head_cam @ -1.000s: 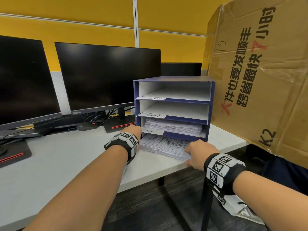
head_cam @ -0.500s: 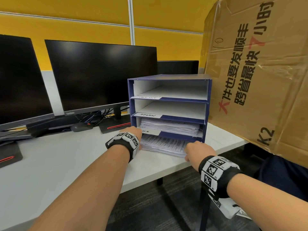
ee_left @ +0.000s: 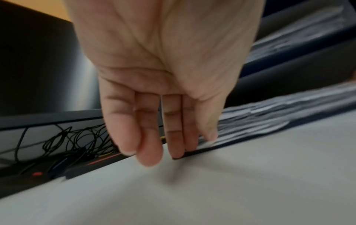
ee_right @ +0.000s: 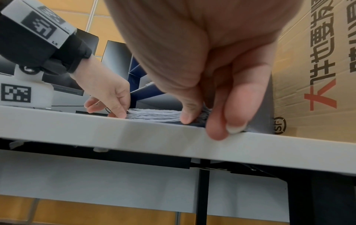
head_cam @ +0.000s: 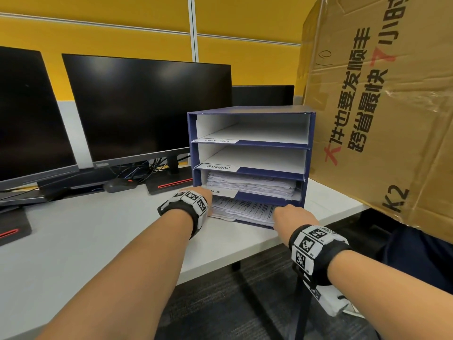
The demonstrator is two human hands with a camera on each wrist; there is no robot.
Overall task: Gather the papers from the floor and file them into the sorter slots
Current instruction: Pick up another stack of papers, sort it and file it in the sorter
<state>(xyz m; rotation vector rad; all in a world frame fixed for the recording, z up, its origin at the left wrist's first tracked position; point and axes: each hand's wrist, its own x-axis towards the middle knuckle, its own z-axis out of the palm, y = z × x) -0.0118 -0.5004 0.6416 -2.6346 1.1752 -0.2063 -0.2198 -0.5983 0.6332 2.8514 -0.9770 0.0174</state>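
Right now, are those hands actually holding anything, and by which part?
Nothing is gripped. The left hand and right hand press straight fingers against the near corners of the paper stack in the sorter's bottom slot.

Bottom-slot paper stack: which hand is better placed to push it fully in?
Right hand, probably. Its fingers already press the protruding front edge of the white printed paper stack. The left hand sits at the stack's left corner, by the blue cardboard sorter wall.
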